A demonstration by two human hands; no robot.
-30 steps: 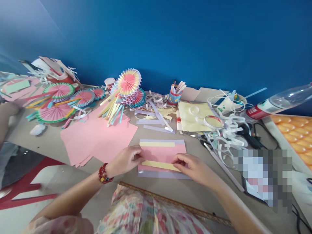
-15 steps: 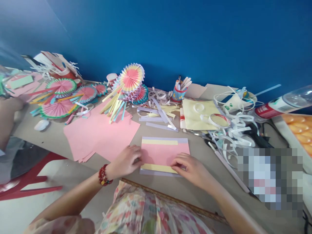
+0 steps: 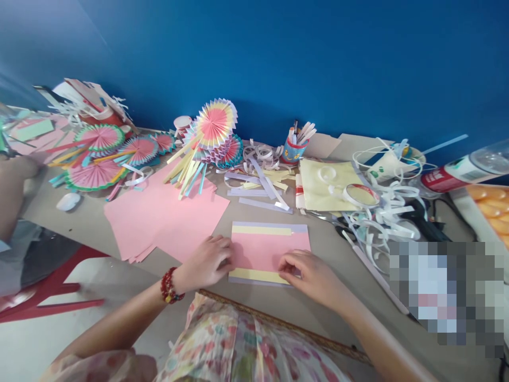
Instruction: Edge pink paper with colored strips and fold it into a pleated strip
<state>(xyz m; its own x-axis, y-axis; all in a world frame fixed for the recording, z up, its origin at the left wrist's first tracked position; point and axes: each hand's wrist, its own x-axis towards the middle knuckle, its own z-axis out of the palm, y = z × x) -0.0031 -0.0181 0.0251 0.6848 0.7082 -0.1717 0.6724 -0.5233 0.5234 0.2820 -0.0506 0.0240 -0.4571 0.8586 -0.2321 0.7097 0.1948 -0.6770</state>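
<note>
A pink paper sheet (image 3: 254, 251) lies flat in front of me, with lilac bands along its far and near edges. One yellow paper strip (image 3: 260, 230) runs along the far band, short of the right end. A second yellow strip (image 3: 254, 275) lies along the near band. At the sheet's left edge, my left hand (image 3: 207, 262) has its fingers curled together on the paper; the fingertips are partly hidden. My right hand (image 3: 312, 276) is closed in a pinch at the right part of the near yellow strip, covering that end.
Pink sheets (image 3: 167, 223) spread to the left, below folded paper rosettes (image 3: 217, 124). Behind are loose strips (image 3: 264, 183) and a pen cup (image 3: 295, 148). Rightward lie yellow sheets (image 3: 326, 180), a tape roll (image 3: 361, 195), scissors (image 3: 342, 228) and a bottle (image 3: 457, 172). Another person's arm (image 3: 16, 183) is far left.
The camera view has shifted slightly. Both hands stay at almost the same places on the sheet, and the right fingers have shifted only a little along the near strip.
</note>
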